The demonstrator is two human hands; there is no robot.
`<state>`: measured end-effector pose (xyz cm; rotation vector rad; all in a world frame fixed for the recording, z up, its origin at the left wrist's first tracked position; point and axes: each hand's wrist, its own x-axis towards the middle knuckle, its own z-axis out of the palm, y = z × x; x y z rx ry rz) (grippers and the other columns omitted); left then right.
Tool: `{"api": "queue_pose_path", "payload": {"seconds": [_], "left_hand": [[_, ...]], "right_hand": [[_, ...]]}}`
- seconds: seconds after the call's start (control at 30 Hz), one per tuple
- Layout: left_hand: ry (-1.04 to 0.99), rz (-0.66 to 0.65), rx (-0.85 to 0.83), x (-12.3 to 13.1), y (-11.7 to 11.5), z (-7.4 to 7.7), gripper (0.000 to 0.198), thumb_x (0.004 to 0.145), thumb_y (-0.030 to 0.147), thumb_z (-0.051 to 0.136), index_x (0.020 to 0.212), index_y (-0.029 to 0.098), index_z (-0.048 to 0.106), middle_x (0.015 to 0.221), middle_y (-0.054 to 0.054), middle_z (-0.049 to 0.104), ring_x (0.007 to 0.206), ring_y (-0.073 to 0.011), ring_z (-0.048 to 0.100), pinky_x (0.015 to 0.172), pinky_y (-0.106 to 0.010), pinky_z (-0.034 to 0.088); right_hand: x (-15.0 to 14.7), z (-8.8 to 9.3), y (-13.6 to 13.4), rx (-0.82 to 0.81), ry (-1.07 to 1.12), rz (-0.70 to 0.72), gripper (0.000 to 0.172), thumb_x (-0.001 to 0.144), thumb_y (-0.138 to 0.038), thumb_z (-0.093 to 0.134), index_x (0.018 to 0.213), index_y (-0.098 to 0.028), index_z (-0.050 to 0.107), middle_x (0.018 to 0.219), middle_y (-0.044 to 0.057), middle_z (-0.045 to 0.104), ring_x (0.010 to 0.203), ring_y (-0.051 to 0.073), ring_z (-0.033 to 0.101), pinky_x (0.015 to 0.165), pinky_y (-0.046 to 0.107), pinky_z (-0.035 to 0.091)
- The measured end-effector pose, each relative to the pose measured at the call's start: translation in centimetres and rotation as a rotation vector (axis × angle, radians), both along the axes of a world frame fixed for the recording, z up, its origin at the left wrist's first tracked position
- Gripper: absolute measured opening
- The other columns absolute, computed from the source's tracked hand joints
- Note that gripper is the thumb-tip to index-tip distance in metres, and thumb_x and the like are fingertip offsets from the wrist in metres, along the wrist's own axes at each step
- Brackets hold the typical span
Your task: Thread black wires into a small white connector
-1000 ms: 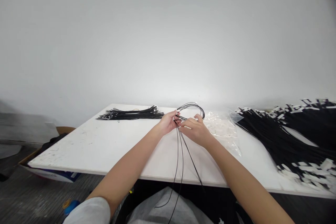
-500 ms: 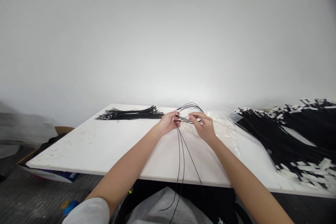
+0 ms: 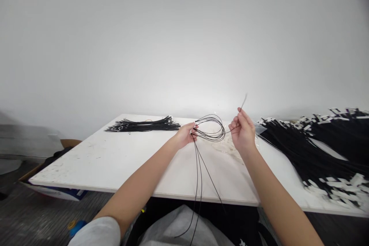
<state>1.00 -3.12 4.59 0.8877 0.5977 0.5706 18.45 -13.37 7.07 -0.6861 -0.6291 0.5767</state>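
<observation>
My left hand (image 3: 186,134) is closed on several thin black cables (image 3: 213,138), pinching them between thumb and fingers. The cables form loops to the right of that hand, and a few loose lengths hang down past the table edge toward my lap. Right of the loops, my right hand (image 3: 243,128) is raised and closed on one black cable; its blurred end sticks up above the fingertips. That cable runs back leftward to the loops. Behind the hands lies a clear plastic bag (image 3: 227,147) with pale pieces in it.
A flat bundle of black cables (image 3: 141,125) lies on the white table (image 3: 95,157) at the back left. Large piles of black cables with white ends (image 3: 302,150) cover the right side. A box (image 3: 57,190) stands on the floor at left.
My right hand has moved right and up, away from the loops, drawing a cable end with it. My left hand stays nearly still, holding the loops.
</observation>
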Motion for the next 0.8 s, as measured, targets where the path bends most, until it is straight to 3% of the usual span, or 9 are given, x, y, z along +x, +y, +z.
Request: {"api": "queue_pose_path", "payload": {"seconds": [0.13,0.33,0.8], "left_hand": [[0.026,0.012,0.044,0.0,0.1,-0.2,0.021,0.075,0.035,0.056,0.073,0.014,0.053,0.055,0.005,0.031,0.044,-0.0064,0.034,0.048,-0.022,0.035],[-0.015,0.0,0.087,0.0,0.2,-0.4,0.021,0.073,0.036,0.059,0.074,0.015,0.054,0.056,0.005,0.032,0.045,-0.0058,0.035,0.048,-0.021,0.034],[-0.034,-0.029,0.113,-0.1,0.0,-0.2,0.022,0.074,0.037,0.057,0.077,0.015,0.055,0.057,0.005,0.03,0.046,-0.0063,0.036,0.048,-0.021,0.035]], "right_hand": [[-1.0,-0.6,-0.1,-0.197,-0.306,0.021,0.024,0.063,-0.037,0.069,0.075,-0.017,0.066,0.052,-0.004,0.049,0.039,0.003,0.029,0.037,0.021,0.024],[-2.3,-1.6,0.0,-0.347,-0.742,-0.095,0.017,0.065,-0.032,0.064,0.06,-0.016,0.063,0.048,-0.006,0.033,0.048,0.007,0.029,0.047,0.023,0.027],[-2.0,-1.8,0.1,-0.396,-0.806,-0.143,0.015,0.064,-0.03,0.058,0.059,-0.016,0.061,0.048,-0.006,0.029,0.049,0.007,0.026,0.048,0.023,0.025]]}}
